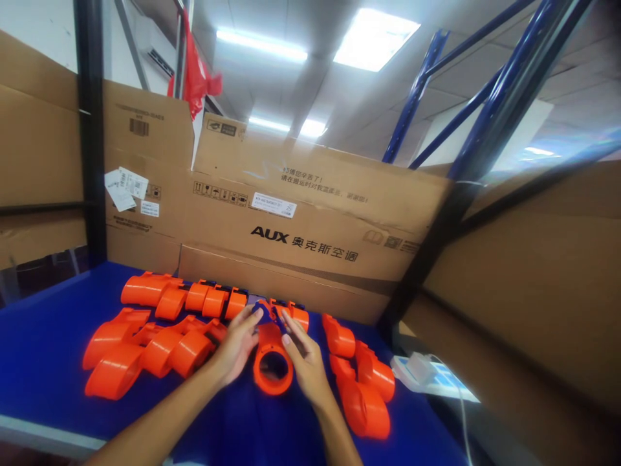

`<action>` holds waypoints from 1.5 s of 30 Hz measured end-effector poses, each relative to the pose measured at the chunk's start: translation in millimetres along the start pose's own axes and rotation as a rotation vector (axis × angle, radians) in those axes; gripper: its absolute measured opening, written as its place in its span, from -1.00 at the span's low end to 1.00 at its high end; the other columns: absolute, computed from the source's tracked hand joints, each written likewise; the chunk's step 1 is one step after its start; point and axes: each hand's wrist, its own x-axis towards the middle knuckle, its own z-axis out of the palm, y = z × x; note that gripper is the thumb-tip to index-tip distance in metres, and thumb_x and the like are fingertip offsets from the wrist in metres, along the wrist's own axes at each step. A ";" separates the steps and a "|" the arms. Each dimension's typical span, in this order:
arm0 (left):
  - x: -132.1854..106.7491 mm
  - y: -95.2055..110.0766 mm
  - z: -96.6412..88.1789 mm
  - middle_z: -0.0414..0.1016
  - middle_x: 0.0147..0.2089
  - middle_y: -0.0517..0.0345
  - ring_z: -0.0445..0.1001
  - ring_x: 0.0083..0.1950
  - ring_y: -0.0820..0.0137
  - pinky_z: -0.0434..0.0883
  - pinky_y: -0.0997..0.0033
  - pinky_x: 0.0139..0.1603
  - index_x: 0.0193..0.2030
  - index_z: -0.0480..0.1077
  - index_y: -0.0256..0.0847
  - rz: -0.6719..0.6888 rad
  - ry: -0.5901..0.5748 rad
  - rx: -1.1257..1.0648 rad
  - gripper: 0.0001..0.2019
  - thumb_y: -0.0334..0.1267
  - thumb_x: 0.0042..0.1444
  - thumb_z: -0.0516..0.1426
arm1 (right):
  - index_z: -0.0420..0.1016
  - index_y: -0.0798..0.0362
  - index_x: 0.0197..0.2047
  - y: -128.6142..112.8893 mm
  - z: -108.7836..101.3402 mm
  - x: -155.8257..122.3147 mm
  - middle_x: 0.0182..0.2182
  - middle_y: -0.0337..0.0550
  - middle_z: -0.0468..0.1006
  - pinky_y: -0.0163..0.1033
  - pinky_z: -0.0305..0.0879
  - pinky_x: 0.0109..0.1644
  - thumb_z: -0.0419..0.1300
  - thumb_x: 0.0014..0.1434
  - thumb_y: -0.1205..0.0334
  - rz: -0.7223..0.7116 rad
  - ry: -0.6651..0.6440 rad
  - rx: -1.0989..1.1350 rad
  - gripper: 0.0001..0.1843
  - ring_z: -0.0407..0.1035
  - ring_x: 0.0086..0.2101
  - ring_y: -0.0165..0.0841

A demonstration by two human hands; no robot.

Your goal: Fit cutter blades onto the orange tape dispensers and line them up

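Both my hands hold one orange plastic part [272, 362] with a round open ring at its near end, over the blue table [43, 349]. My left hand [237, 346] grips its left side, fingers curled up toward the far end. My right hand [303, 356] grips the right side, fingers pressed along it. Several matching orange parts [145, 353] lie in rows to the left, and more orange parts [361, 385] lie to the right.
A large brown cardboard box [301, 239] printed AUX stands behind the parts. More cardboard walls [524, 291] close the right and left sides. Blue and black rack posts [90, 129] rise around. A white charger with cable [421, 367] lies at the table's right edge.
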 end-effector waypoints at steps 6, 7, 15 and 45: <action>-0.1 -1.8 0.9 0.60 -0.05 -0.02 0.54 0.01 0.20 0.43 0.27 0.03 -0.08 0.52 -0.23 0.033 -0.044 0.053 -0.70 -0.19 0.05 0.33 | 0.40 -0.08 0.25 3.7 -8.3 1.4 0.18 -0.03 0.47 0.16 0.13 0.34 0.33 0.17 0.10 -0.073 0.082 0.067 -0.42 0.32 0.20 -0.06; -1.1 -1.4 1.9 0.59 -0.03 -0.03 0.52 0.04 0.19 0.42 0.26 0.04 -0.07 0.52 -0.23 0.045 -0.060 0.078 -0.69 -0.20 0.04 0.34 | 0.42 -0.07 0.23 3.5 -9.3 1.4 0.18 -0.03 0.47 0.16 0.13 0.34 0.33 0.16 0.10 -0.090 0.083 0.070 -0.44 0.31 0.20 -0.06; -9.2 2.9 7.2 0.58 0.03 0.01 0.48 0.07 0.23 0.29 0.21 0.22 0.02 0.50 -0.18 0.108 -0.090 0.225 -0.55 -0.32 -0.07 0.39 | 0.48 -0.04 0.17 3.1 -14.7 1.1 0.14 -0.01 0.51 0.20 0.17 0.31 0.32 0.17 0.11 -0.140 0.077 -0.032 -0.51 0.35 0.17 -0.02; -7.5 1.9 -3.0 0.49 0.16 0.00 0.33 0.28 0.08 0.23 0.15 0.29 0.13 0.42 -0.12 0.171 -0.035 0.264 -0.43 -0.25 -0.08 0.39 | 0.30 -0.05 0.29 6.4 -15.1 2.3 0.14 0.02 0.48 0.13 0.32 0.21 0.36 0.12 0.13 -0.331 0.025 -0.518 -0.31 0.40 0.11 -0.05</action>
